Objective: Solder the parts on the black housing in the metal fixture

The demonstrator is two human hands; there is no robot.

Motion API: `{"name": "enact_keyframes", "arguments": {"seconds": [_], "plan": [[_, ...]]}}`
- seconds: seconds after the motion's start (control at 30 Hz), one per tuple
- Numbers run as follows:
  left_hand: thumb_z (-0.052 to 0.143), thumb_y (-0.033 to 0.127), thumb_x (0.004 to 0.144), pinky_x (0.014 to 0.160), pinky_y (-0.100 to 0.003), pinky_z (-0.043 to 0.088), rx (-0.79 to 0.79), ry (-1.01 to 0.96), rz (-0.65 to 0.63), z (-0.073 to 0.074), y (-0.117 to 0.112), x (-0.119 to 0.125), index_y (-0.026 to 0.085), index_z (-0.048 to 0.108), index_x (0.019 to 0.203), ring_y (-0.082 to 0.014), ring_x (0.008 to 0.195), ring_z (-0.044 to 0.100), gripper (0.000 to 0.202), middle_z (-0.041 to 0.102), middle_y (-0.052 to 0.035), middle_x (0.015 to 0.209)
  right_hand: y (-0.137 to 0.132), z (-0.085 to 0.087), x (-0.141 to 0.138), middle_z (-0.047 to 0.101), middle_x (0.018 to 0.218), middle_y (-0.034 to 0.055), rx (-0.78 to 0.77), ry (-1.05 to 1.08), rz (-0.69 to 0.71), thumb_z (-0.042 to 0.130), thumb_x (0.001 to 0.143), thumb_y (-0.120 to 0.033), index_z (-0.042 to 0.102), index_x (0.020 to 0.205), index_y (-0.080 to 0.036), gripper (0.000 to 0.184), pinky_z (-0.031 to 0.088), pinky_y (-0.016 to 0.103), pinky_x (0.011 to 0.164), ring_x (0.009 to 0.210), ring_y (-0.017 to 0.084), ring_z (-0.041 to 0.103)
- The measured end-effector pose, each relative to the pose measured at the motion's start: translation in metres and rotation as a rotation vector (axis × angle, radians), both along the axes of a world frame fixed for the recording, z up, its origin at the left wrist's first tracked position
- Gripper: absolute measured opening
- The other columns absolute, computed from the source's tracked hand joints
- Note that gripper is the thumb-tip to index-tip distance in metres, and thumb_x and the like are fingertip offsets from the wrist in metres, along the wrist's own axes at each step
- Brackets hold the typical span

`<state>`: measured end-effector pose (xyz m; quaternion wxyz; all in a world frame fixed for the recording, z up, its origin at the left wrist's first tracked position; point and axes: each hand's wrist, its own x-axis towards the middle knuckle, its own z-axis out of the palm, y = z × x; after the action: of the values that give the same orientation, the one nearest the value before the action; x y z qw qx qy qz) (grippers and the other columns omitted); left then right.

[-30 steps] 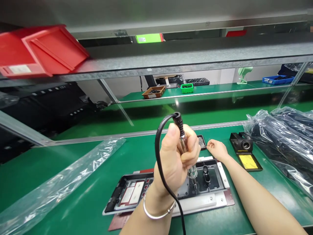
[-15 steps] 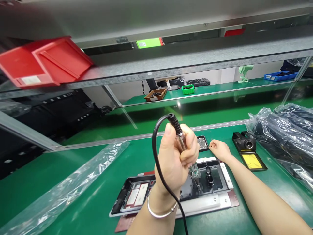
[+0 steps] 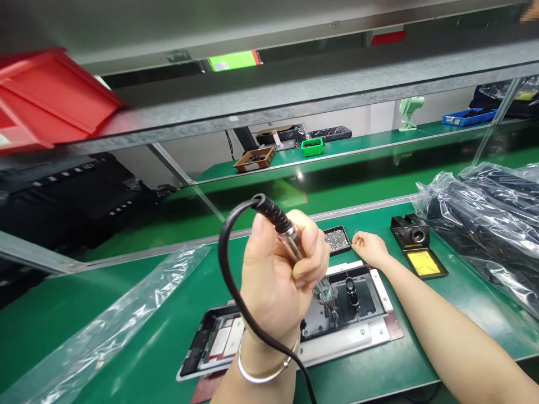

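My left hand (image 3: 278,275) is wrapped round a clear-handled electric screwdriver (image 3: 295,247) with a black cord (image 3: 229,269) looping off its top. The tool's tip points down at a black device housing (image 3: 337,308) that lies in a white fixture (image 3: 362,335) on the green bench. My right hand (image 3: 368,248) rests on the bench beside a small black tray of screws (image 3: 337,240), fingers curled in a pinch at the tray's edge; what they hold is too small to see. A silver bangle (image 3: 263,370) circles my left wrist.
A black stand with a yellow sponge pad (image 3: 419,252) sits to the right. Bagged black parts (image 3: 484,224) pile up at far right. A long clear plastic bag (image 3: 105,325) lies at left. A red bin (image 3: 46,104) sits on the overhead shelf; brown and green trays stand on the far bench.
The view has shifted a little to the left and down. My left hand with the screwdriver tilted slightly; my right hand stays beside the screw tray.
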<state>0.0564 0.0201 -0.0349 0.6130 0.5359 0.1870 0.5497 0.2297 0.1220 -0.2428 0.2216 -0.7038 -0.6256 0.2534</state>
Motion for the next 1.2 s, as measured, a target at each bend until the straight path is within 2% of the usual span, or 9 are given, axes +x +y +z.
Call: {"name": "enact_keyframes", "arguments": {"seconds": [0.23, 0.37, 0.43, 0.6, 0.7, 0.8, 0.87, 1.2], "plan": [[0.057, 0.055, 0.081, 0.033, -0.017, 0.021, 0.082, 0.057, 0.005, 0.005, 0.001, -0.001, 0.018, 0.048, 0.056, -0.0049, 0.033, 0.02, 0.045, 0.02, 0.0072, 0.039, -0.001, 0.002, 0.0, 0.056, 0.094, 0.0061, 0.003, 0.001, -0.004, 0.047, 0.093, -0.046, 0.057, 0.103, -0.008, 0.041, 0.049, 0.026, 0.088, 0.089, 0.007, 0.053], [0.066, 0.056, 0.074, 0.031, -0.018, 0.022, 0.118, 0.112, 0.049, 0.006, 0.003, 0.0, 0.018, 0.049, 0.055, -0.0058, 0.031, 0.022, 0.046, 0.023, 0.0074, 0.037, -0.002, 0.004, 0.0, 0.056, 0.096, 0.0065, 0.003, -0.002, 0.001, 0.048, 0.093, -0.045, 0.057, 0.104, -0.008, 0.04, 0.049, 0.027, 0.091, 0.093, 0.008, 0.053], [0.065, 0.058, 0.075, 0.03, -0.018, 0.022, 0.139, 0.107, 0.058, 0.006, 0.005, -0.001, 0.018, 0.049, 0.056, -0.0057, 0.03, 0.022, 0.047, 0.024, 0.0075, 0.036, -0.001, 0.005, 0.001, 0.055, 0.098, 0.0067, 0.0, -0.004, 0.005, 0.048, 0.093, -0.045, 0.057, 0.105, -0.008, 0.04, 0.048, 0.028, 0.092, 0.094, 0.008, 0.053], [0.051, 0.054, 0.088, 0.031, -0.017, 0.024, 0.176, 0.073, 0.044, 0.004, 0.007, -0.001, 0.016, 0.048, 0.056, -0.0042, 0.029, 0.022, 0.05, 0.024, 0.0074, 0.037, -0.001, 0.005, 0.001, 0.055, 0.099, 0.0069, -0.012, -0.012, 0.008, 0.048, 0.093, -0.045, 0.056, 0.107, -0.008, 0.04, 0.048, 0.029, 0.094, 0.096, 0.009, 0.053], [0.02, 0.051, 0.097, 0.033, -0.017, 0.024, 0.194, 0.091, 0.086, 0.004, 0.006, 0.002, 0.016, 0.048, 0.057, -0.0047, 0.03, 0.02, 0.06, 0.02, 0.0063, 0.038, -0.001, 0.007, 0.001, 0.055, 0.1, 0.007, -0.017, -0.016, 0.01, 0.048, 0.093, -0.044, 0.056, 0.107, -0.008, 0.04, 0.048, 0.03, 0.094, 0.097, 0.009, 0.053], [-0.012, 0.042, 0.094, 0.032, -0.017, 0.023, 0.215, 0.108, 0.09, 0.005, 0.005, 0.003, 0.016, 0.047, 0.057, -0.006, 0.029, 0.018, 0.074, 0.017, 0.0051, 0.037, -0.003, 0.009, 0.0, 0.055, 0.1, 0.0071, -0.022, -0.018, 0.012, 0.048, 0.093, -0.044, 0.056, 0.108, -0.008, 0.039, 0.048, 0.03, 0.095, 0.098, 0.009, 0.053], [-0.015, 0.042, 0.093, 0.032, -0.017, 0.022, 0.219, 0.119, 0.088, 0.005, 0.004, 0.003, 0.017, 0.047, 0.057, -0.0063, 0.029, 0.017, 0.076, 0.016, 0.0049, 0.037, -0.003, 0.01, 0.0, 0.055, 0.1, 0.007, -0.024, -0.019, 0.012, 0.048, 0.093, -0.044, 0.056, 0.108, -0.008, 0.039, 0.048, 0.03, 0.095, 0.097, 0.009, 0.053], [-0.005, 0.044, 0.096, 0.033, -0.017, 0.023, 0.235, 0.095, 0.084, 0.002, 0.004, 0.0, 0.017, 0.047, 0.06, -0.0057, 0.03, 0.018, 0.069, 0.019, 0.0055, 0.039, -0.003, 0.008, 0.0, 0.055, 0.1, 0.007, -0.018, -0.022, 0.007, 0.048, 0.093, -0.044, 0.056, 0.108, -0.008, 0.039, 0.048, 0.03, 0.095, 0.097, 0.009, 0.053]]}}
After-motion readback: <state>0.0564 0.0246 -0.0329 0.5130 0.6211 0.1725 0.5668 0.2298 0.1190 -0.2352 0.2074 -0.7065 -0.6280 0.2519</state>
